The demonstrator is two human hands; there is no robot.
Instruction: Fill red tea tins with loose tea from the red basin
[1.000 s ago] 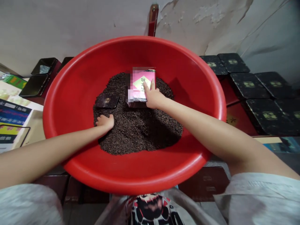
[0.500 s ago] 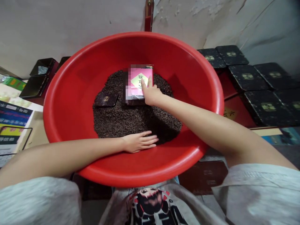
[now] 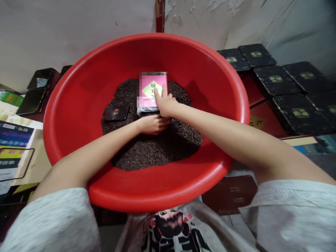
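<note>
Hands, two, bare: right hand (image 3: 168,105) gripping the pink tin (image 3: 149,91) at its side, digits on the label; left hand (image 3: 154,124) with fingers curled at the tin's near end, contents hidden, so a hold cannot be told. Tin: label up, resting amid dark leaves (image 3: 141,155), plastic at its near end. Lid (image 3: 116,112), one, dark, flat on the leaves, left of tin. Basin (image 3: 147,203), red, round, wide-rimmed, leaves heaped on its floor. At right, lidded tins (image 3: 300,113), black-topped, in rows. At left, open tins (image 3: 32,99); green box (image 3: 12,99); printed sheet (image 3: 14,135). Behind, wall (image 3: 78,21), pale, paint peeling at upper right.
</note>
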